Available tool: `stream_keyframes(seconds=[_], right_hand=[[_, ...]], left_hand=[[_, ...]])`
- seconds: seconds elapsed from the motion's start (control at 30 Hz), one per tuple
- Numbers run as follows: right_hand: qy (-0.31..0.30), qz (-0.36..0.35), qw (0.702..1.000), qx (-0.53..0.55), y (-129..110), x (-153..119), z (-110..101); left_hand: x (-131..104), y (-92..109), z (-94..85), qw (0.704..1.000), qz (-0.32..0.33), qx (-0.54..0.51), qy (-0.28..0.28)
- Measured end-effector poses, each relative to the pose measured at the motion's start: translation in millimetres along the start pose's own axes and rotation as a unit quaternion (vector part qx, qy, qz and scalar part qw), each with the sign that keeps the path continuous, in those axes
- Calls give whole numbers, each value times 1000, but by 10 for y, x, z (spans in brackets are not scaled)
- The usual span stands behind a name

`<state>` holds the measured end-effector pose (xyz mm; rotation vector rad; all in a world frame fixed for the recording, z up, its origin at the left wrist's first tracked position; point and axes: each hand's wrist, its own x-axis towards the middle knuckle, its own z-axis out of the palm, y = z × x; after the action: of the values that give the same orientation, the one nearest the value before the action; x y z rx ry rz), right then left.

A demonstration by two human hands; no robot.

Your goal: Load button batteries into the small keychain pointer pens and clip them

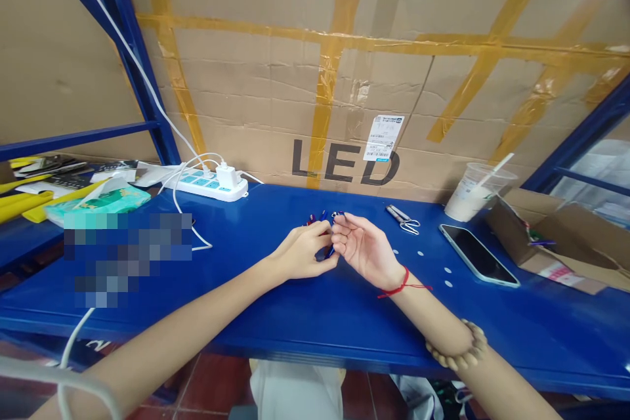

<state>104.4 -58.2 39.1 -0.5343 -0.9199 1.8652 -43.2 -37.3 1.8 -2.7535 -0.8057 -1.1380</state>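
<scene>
Two bare hands meet over the middle of the blue table (344, 315), forearms slanting in from either side. The left hand (301, 253) is palm down, its thumb and bent fingers pointing right. The right hand (368, 249) turns its palm upward, fingers curled toward the left fingertips, with a red cord (404, 281) around the wrist. Small dark-blue pieces (323, 215) show at the fingertips; whether either hand grips one, I cannot tell from here.
</scene>
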Motion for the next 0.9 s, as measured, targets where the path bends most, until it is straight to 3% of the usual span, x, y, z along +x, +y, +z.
stream_keyframes(seconds=[0.4, 0.9], right_hand=[[-41, -16, 995, -85, 35, -37, -2], [-37, -25, 986, -163, 61, -28, 9]], left_hand=[[-1, -51, -16, 993, -92, 61, 37], [-3, -58, -25, 990, -128, 59, 17]])
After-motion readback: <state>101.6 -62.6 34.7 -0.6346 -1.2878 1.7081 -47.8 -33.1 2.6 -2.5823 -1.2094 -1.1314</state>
